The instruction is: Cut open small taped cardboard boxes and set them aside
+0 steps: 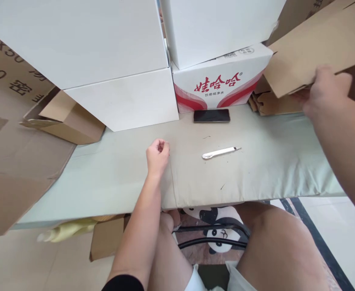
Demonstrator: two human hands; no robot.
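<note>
My right hand (328,91), slightly blurred, grips the lower edge of a brown piece of cardboard (310,52) at the right, raised at a slant over other cardboard. Its fingertips are partly hidden behind the sheet. Resting on the cloth-covered table (119,169), my left hand (158,155) is curled into a loose fist, and I see nothing in it. A white utility knife (221,152) lies to the right of that hand, its tip pointing right. Behind the knife a dark smartphone (211,115) lies flat, close to the white and red box (221,83).
Large white boxes (122,103) stand stacked along the back. At the left are an open small carton (71,117) and a big printed cardboard box (10,141). Folded cardboard (278,106) lies at the right. Below the table are a yellowish bottle (70,230) and a black metal frame (212,242).
</note>
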